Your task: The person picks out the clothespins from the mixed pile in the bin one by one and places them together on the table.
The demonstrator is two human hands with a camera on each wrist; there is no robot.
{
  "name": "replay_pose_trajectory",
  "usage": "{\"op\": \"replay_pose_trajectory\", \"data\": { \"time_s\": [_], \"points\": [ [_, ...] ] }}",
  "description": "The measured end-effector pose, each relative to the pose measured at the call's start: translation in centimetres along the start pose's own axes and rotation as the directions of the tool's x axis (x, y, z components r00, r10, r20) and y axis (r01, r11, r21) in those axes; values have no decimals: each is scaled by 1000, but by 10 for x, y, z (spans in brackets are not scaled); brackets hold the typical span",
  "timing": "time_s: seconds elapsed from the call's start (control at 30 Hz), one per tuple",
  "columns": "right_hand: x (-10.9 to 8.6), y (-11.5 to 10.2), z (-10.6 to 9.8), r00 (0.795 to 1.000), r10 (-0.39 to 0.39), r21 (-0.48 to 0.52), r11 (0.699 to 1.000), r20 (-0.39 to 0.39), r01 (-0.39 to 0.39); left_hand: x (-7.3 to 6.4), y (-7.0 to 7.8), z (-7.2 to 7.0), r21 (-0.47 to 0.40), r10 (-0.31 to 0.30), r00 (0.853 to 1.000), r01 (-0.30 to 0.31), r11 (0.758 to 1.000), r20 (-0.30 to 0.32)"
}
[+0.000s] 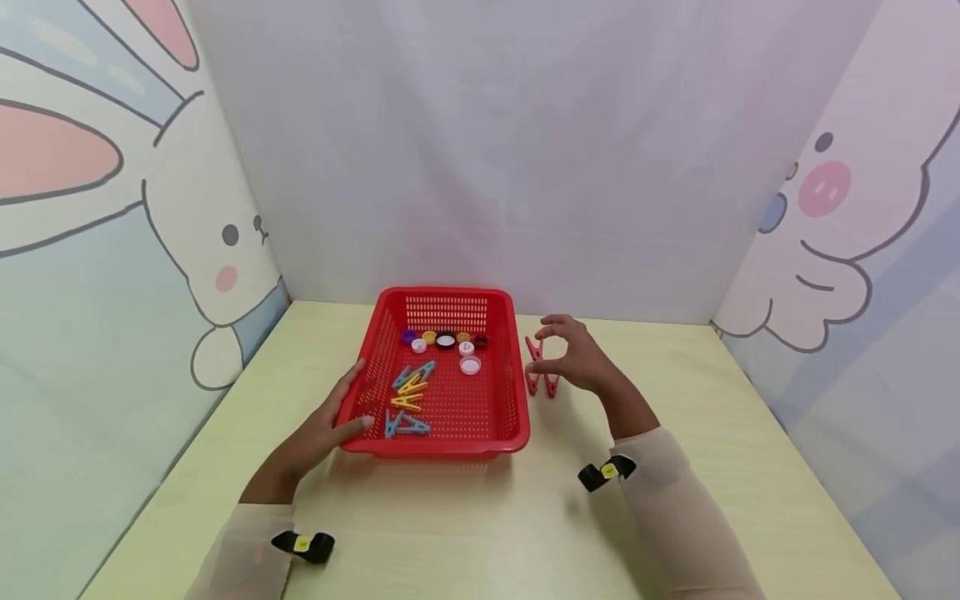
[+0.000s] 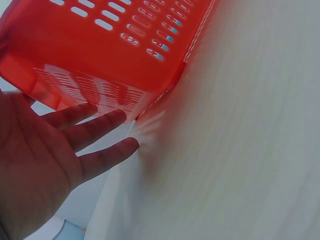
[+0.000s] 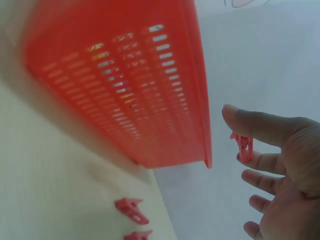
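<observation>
A red plastic basket (image 1: 430, 448) with slotted walls stands on the table. My left hand (image 1: 324, 429) holds its left rim near the front corner, thumb over the rim; in the left wrist view several fingers (image 2: 107, 154) spread along the outer wall. To the basket's right, my right hand (image 1: 577, 357) pinches a red clothespin (image 3: 245, 146) between thumb and index finger, the other fingers loosely bent. Two more red clothespins (image 1: 552, 386) lie on the table below that hand. Inside the basket, blue and yellow clothespins (image 1: 407, 402) lie at the left.
Several bottle caps (image 1: 446, 341), purple, yellow, black, white and dark red, sit toward the back of the basket. A pale wooden table (image 1: 450, 525) bears everything. Behind it hangs a plain light curtain (image 1: 510, 167), with cartoon-printed panels (image 1: 225, 275) at both sides.
</observation>
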State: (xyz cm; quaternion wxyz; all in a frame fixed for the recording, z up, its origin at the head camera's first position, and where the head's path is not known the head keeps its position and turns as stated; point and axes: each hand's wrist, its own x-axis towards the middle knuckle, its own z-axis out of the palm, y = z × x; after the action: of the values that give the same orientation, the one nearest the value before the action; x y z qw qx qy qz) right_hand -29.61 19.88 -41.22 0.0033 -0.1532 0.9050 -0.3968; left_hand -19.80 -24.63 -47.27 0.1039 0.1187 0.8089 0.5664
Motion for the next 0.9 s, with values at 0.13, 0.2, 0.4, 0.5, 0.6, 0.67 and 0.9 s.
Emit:
{"op": "replay_pose_trajectory", "data": {
  "time_s": [0.13,0.2,0.4,0.5,0.6,0.67,0.9],
  "points": [
    [-5,12,-3,999,20,-6,1000,-26,-20,1,1,1,4,0,1000,0,1000,-4],
    [-8,19,-4,999,27,-10,1000,-34,-27,0,2,2,6,-6,1000,6,1000,-7],
    [-15,34,-9,997,59,9,998,-42,-58,-1,4,1,5,-8,1000,8,1000,-9],
    [-19,39,-11,997,62,14,998,-34,-62,-1,4,1,5,-4,1000,4,1000,-10],
    [-22,46,-11,996,82,16,997,-21,-81,-1,4,1,6,-5,1000,5,1000,-9],
    [-23,51,-10,995,100,23,995,-12,-100,-1,4,0,6,-5,1000,5,1000,-9],
    [-25,71,-5,983,182,56,982,12,-182,-1,5,1,1,-11,1000,11,1000,-5]
  ]
}}
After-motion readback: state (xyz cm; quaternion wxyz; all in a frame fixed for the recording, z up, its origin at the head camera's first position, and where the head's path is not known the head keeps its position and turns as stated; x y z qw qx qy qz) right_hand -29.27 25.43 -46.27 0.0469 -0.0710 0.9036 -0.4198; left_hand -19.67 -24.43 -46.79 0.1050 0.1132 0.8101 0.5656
